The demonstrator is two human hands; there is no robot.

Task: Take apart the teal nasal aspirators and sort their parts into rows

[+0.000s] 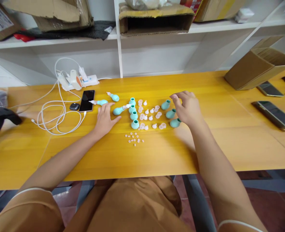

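Note:
My left hand (pixel 104 120) rests on the table with its fingers apart, holding nothing. Near its fingertips lie teal squeeze bulbs with pale nozzles: one bulb (pixel 102 102) beside the phone, another bulb (pixel 118 111) to the right, and a third bulb (pixel 114 97) behind. My right hand (pixel 187 106) hovers beside a slanting row of three open teal bulbs without nozzles, the nearest to its fingertips being the rear bulb (pixel 166 104). Its fingers are loosely curved, with nothing visible between them. A column of several open bulbs (pixel 133 115) stands mid-table. White nozzle pieces (pixel 150 118) and clear cups (pixel 158 115) lie between the rows.
Small pinkish rings (pixel 134 140) lie scattered in front. At left are a phone (pixel 87 100), a black case (pixel 74 106), a coiled white cable (pixel 57 119) and a power strip (pixel 90 80). An open carton (pixel 251 69) and a phone (pixel 277 114) sit at right.

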